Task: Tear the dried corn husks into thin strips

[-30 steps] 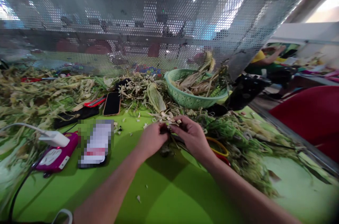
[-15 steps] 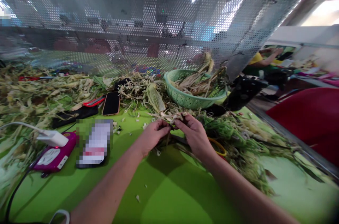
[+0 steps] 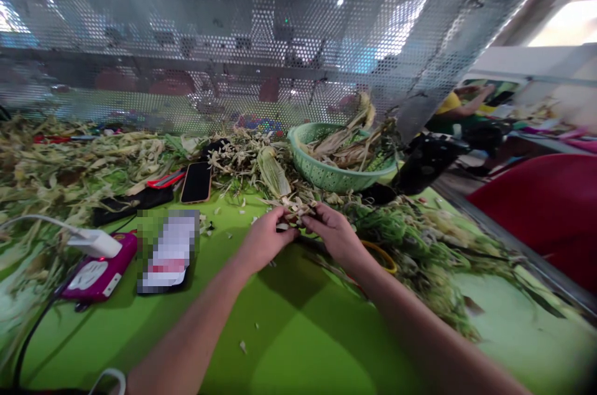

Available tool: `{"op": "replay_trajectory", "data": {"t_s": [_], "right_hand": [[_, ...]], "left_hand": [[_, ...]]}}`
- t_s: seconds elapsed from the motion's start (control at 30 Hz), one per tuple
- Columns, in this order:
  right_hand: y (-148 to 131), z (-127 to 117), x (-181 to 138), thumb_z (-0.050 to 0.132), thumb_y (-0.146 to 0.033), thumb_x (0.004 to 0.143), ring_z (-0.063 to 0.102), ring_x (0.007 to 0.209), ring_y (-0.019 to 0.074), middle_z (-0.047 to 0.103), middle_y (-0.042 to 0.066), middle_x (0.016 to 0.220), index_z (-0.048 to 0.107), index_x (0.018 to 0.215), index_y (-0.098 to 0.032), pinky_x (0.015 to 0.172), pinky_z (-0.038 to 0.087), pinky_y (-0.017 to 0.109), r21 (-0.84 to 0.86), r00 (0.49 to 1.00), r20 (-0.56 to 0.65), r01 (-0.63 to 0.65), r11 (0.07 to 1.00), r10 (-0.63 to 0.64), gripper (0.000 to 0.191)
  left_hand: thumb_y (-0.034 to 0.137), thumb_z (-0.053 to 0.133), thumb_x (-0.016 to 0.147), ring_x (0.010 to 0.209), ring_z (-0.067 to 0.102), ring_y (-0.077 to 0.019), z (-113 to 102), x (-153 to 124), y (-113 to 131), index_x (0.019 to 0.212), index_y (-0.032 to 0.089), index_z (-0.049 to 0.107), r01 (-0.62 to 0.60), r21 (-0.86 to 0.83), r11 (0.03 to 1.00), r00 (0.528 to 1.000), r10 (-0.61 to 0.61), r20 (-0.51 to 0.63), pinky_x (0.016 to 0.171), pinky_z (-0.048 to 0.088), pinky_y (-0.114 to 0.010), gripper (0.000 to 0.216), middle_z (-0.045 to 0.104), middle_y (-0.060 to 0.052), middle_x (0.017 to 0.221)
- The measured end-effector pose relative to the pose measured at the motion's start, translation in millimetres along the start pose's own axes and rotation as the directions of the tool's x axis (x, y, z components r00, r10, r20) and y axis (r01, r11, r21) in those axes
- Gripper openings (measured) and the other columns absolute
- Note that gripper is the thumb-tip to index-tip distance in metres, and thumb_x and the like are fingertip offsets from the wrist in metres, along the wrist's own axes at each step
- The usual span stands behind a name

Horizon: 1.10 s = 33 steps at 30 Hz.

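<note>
Both hands meet over the green table [image 3: 280, 333], around a small bunch of pale, dry corn husk pieces [image 3: 295, 208]. My left hand [image 3: 264, 236] pinches the bunch from the left, thumb and forefinger curled at its edge. From the right, my right hand [image 3: 336, 233] grips it with thumb and fingers pressed together. The fingertips partly hide the bunch. Just behind it lies a pale green folded corn husk [image 3: 274, 172]. A light green colander [image 3: 321, 174] full of dried husks stands farther back.
Left are a phone [image 3: 196, 183], a blurred-screen phone [image 3: 168, 252], a purple power strip [image 3: 96, 277] and a red cutter [image 3: 166, 180]. Husk scraps [image 3: 93, 158] cover the back left. Green fibres [image 3: 401, 239] lie right, before a red chair [image 3: 545, 214]. A perforated metal screen [image 3: 233, 22] stands behind.
My left hand has turned and shifted slightly left, its thumb now apart from the forefinger tip. My right hand has moved slightly left and down, still on the husk bunch.
</note>
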State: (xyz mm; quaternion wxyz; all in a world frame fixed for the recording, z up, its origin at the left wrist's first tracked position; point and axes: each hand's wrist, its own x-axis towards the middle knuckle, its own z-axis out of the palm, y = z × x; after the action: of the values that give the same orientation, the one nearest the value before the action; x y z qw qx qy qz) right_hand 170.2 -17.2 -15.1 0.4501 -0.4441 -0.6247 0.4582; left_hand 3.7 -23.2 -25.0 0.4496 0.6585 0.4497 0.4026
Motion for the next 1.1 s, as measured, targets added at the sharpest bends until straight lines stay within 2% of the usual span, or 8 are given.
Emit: {"op": "replay_trajectory", "data": {"t_s": [0.1,0.27,0.4,0.53,0.7,0.9,1.1], "right_hand": [[-4,2,-1,0.065,-0.034,0.076,0.052,0.071,0.0153,0.06,-0.001,0.076,0.06,0.079,-0.02,0.065,0.042,0.027,0.061,0.998,-0.063,-0.027,0.998,0.031,0.015],[-4,1,-2,0.066,-0.035,0.075,0.051,0.067,0.0145,0.059,0.0,0.075,0.059,0.079,-0.019,0.063,0.043,0.027,0.078,0.997,-0.081,-0.013,0.997,0.02,0.017],[4,-2,-1,0.064,-0.034,0.077,0.05,0.067,0.0146,0.06,0.0,0.075,0.059,0.08,-0.018,0.062,0.043,0.027,-0.019,0.997,-0.076,0.003,1.0,-0.004,0.016],[3,-2,-1,0.064,-0.034,0.076,0.049,0.065,0.0144,0.058,0.0,0.071,0.059,0.079,-0.018,0.06,0.041,0.027,-0.063,0.995,-0.096,-0.017,0.998,0.011,0.017],[-9,1,-3,0.064,-0.036,0.075,0.049,0.062,0.013,0.055,-0.002,0.069,0.057,0.075,-0.019,0.061,0.041,0.026,0.062,0.986,-0.163,-0.026,0.998,0.036,0.018],[-13,2,-4,0.066,-0.037,0.075,0.047,0.06,0.0119,0.053,-0.003,0.065,0.056,0.071,-0.019,0.06,0.039,0.026,0.129,0.982,-0.166,-0.066,0.989,0.087,0.021],[-8,3,-3,0.068,-0.037,0.074,0.047,0.06,0.0118,0.052,-0.003,0.065,0.055,0.074,-0.019,0.059,0.037,0.025,0.17,0.984,-0.147,-0.073,0.983,0.098,0.023]], "left_hand": [[0.022,0.063,0.077,0.089,0.061,-0.0186,3,1,0,0.098,0.019,0.063,-0.029,-0.052,0.998,0.999,0.028,-0.034,0.082,0.045,-0.028,0.021,0.069,-0.006,0.099],[0.022,0.06,0.08,0.08,0.06,-0.0169,4,2,-1,0.085,0.017,0.064,-0.058,-0.034,0.998,0.997,0.056,-0.051,0.076,0.044,-0.026,0.008,0.068,-0.003,0.084],[0.021,0.057,0.081,0.078,0.059,-0.0168,5,0,0,0.08,0.018,0.063,-0.098,0.07,0.993,0.994,0.101,-0.041,0.073,0.042,-0.025,0.007,0.067,-0.002,0.08],[0.021,0.056,0.082,0.08,0.059,-0.0179,6,-3,5,0.082,0.02,0.063,-0.102,0.203,0.974,0.991,0.117,-0.06,0.073,0.042,-0.027,0.007,0.067,-0.003,0.084],[0.02,0.06,0.081,0.087,0.062,-0.0184,14,-5,6,0.096,0.021,0.06,-0.117,0.146,0.982,0.979,0.138,-0.149,0.077,0.045,-0.028,0.015,0.069,-0.004,0.095],[0.019,0.063,0.079,0.084,0.063,-0.0173,20,-4,0,0.092,0.019,0.061,-0.158,0.079,0.984,0.952,0.173,-0.251,0.078,0.047,-0.028,0.013,0.068,-0.004,0.09],[0.02,0.06,0.082,0.085,0.06,-0.0182,21,-6,2,0.092,0.02,0.063,-0.154,0.196,0.969,0.943,0.203,-0.265,0.079,0.045,-0.029,0.01,0.067,-0.005,0.093]]}}
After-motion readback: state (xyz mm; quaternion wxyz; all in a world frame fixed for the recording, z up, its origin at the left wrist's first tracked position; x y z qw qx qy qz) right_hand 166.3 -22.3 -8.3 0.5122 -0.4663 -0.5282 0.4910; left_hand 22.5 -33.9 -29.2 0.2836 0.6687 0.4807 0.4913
